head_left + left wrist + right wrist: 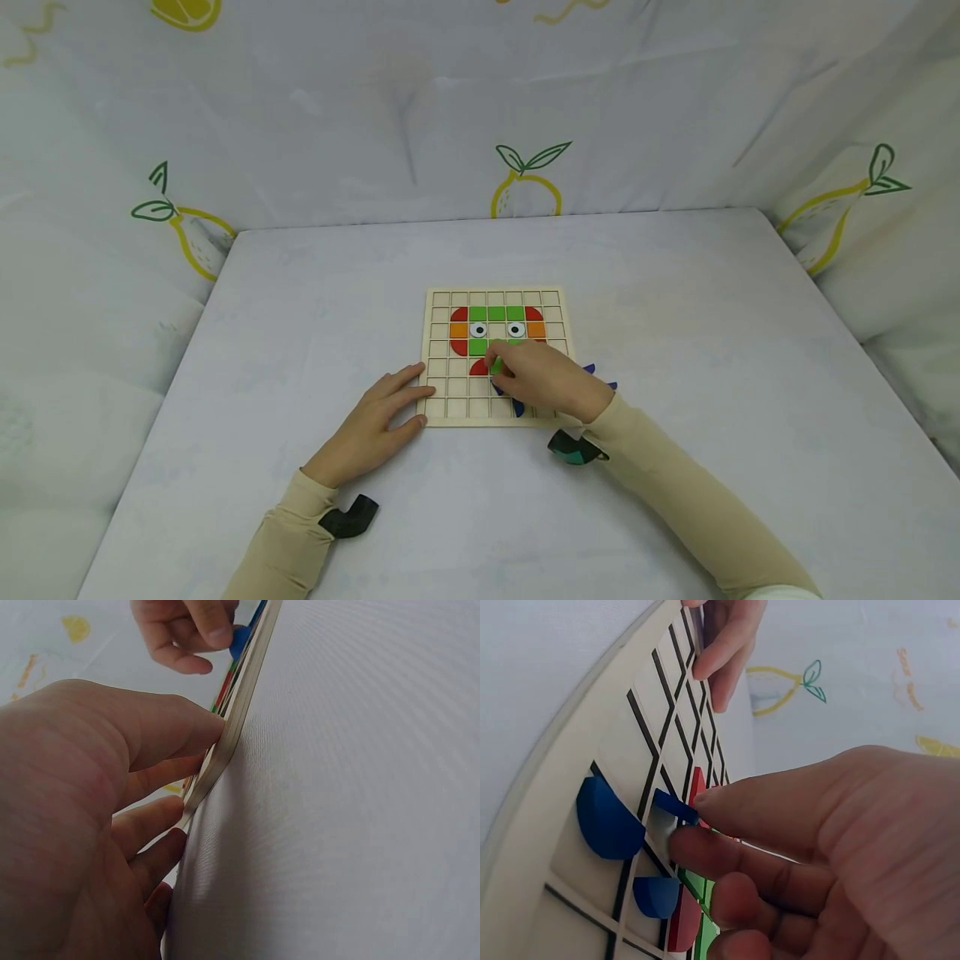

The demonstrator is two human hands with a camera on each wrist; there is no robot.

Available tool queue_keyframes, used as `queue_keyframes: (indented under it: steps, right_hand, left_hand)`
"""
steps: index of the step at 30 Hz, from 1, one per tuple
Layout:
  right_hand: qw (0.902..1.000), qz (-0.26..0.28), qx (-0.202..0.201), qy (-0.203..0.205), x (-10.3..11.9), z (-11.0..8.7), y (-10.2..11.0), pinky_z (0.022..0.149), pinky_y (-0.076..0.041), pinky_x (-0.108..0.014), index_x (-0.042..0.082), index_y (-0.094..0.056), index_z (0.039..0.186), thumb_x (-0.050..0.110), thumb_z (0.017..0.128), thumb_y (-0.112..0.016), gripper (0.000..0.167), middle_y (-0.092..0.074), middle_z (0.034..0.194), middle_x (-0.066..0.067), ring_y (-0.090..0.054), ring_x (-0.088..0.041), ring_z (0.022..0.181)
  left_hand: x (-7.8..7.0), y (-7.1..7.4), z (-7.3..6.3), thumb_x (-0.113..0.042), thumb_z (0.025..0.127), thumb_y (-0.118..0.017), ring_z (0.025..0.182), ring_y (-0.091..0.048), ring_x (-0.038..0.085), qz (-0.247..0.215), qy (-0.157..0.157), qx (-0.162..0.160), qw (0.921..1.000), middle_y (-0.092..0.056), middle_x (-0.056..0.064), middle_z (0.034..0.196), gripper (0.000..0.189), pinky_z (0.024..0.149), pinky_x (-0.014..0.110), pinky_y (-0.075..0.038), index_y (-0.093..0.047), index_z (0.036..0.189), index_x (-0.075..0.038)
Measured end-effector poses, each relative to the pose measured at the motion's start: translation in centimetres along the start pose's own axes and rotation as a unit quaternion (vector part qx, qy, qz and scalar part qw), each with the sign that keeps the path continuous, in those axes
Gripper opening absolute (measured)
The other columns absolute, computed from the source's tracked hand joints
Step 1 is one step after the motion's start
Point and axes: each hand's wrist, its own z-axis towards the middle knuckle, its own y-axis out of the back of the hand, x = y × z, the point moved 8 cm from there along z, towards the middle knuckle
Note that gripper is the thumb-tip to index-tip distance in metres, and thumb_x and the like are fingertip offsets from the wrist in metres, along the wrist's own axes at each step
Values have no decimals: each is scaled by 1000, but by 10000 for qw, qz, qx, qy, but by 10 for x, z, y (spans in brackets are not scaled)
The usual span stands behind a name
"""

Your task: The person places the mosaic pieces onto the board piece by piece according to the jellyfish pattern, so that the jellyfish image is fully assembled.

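Observation:
A square wooden grid board lies flat on the table. My right hand is over its lower middle, pinching a small blue piece between thumb and index finger, tilted against the grid. Beside it on the board sit a larger blue quarter-round piece and a smaller blue piece. Red, green and orange tiles form a shape higher up, with two eye tiles. A red quarter-round tile lies left of my right fingertips. My left hand, fingers spread, touches the board's left edge.
More blue pieces show past my right wrist, partly hidden by it. A white cloth covers the table. Lemon-printed cloth walls stand at the back and both sides. Each wrist carries a black camera mount.

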Motion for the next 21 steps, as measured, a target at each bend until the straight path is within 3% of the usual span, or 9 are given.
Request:
queue_keyframes:
  steps: [13,21]
  right_hand:
    - [9996,132,238,9,1,-3,-1,61,-49,-23,10,-65,115,15,97,-67,19,-63,80,2,-56,-12,67]
    - [9996,-29,278,84,1,-2,-5,66,-49,-23,13,-68,105,16,97,-68,9,-65,92,2,-56,-13,76]
  left_hand:
    - [0,-1,1,-16,95,-68,152,-34,32,7,14,47,10000,-39,6,163,41,128,54,-22,-63,136,-15]
    - [-1,0,2,-14,95,-69,152,-34,33,24,-20,31,10000,-39,7,162,41,128,54,-23,-64,136,-14]
